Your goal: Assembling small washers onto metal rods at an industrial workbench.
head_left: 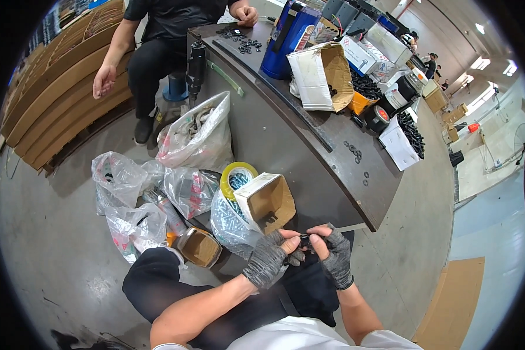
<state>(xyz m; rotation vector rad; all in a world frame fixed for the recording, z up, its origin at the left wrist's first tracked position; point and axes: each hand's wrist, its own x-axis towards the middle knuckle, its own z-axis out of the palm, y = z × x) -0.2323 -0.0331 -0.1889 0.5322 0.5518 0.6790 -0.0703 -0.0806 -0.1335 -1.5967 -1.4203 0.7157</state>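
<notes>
In front of my lap, both hands meet over a small black part (pixel 304 240), too small and covered to name its kind. My left hand (pixel 268 259), in a grey fingerless glove, pinches one side of it. Thumb and fingertips of my right hand (pixel 336 259), gloved the same way, close on the other side. Just beyond my left hand stands an open cardboard box (pixel 252 205) with a few dark pieces inside. A clear bag of silvery screws (pixel 226 224) leans beside it, with a yellow tape roll (pixel 227 182) on top.
Several black rings (pixel 356 154) lie on the dark table (pixel 367 198), near a white box of black bolts (pixel 398 149), a torn carton (pixel 309 81) and a blue container (pixel 286 44). Plastic bags (pixel 201 137) and a small carton (pixel 199 248) crowd the left. Another person (pixel 175 35) sits opposite.
</notes>
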